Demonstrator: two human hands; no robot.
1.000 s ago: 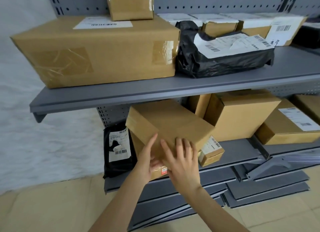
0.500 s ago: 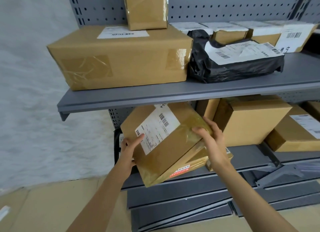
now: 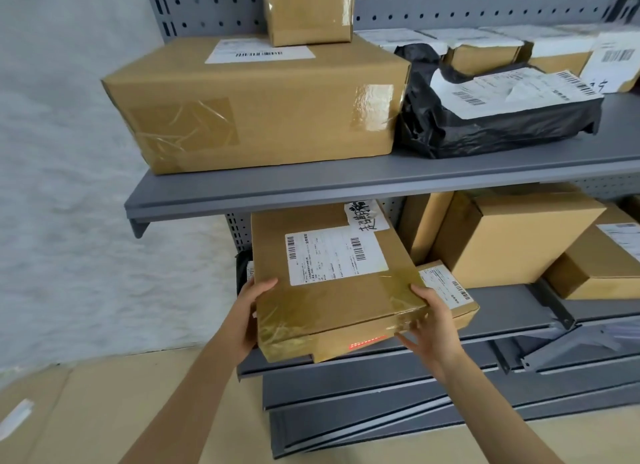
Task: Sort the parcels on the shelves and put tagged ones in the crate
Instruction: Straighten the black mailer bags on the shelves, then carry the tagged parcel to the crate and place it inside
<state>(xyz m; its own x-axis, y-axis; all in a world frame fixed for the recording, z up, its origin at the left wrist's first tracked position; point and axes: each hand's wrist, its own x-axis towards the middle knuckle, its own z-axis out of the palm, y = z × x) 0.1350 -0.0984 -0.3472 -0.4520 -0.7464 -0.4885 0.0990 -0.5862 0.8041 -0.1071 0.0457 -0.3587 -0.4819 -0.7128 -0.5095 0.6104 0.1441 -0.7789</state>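
Observation:
A flat brown cardboard parcel (image 3: 329, 304) with a white shipping label and a handwritten white tag on top is held level in front of the lower shelf (image 3: 502, 311). My left hand (image 3: 251, 311) grips its left edge and my right hand (image 3: 427, 316) grips its right front corner. A red sticker shows on its front edge. A small labelled box (image 3: 450, 290) lies on the lower shelf just behind my right hand. No crate is in view.
The upper shelf (image 3: 346, 186) carries a large taped box (image 3: 256, 106) with a smaller box (image 3: 308, 9) on top, a black bag parcel (image 3: 491, 117) and several labelled boxes. More brown boxes (image 3: 512, 238) fill the lower shelf. Loose grey shelf panels (image 3: 381, 411) lie on the floor.
The parcel was turned over so its label faces up, then levelled and brought toward me. My hands shifted from its top to its two sides.

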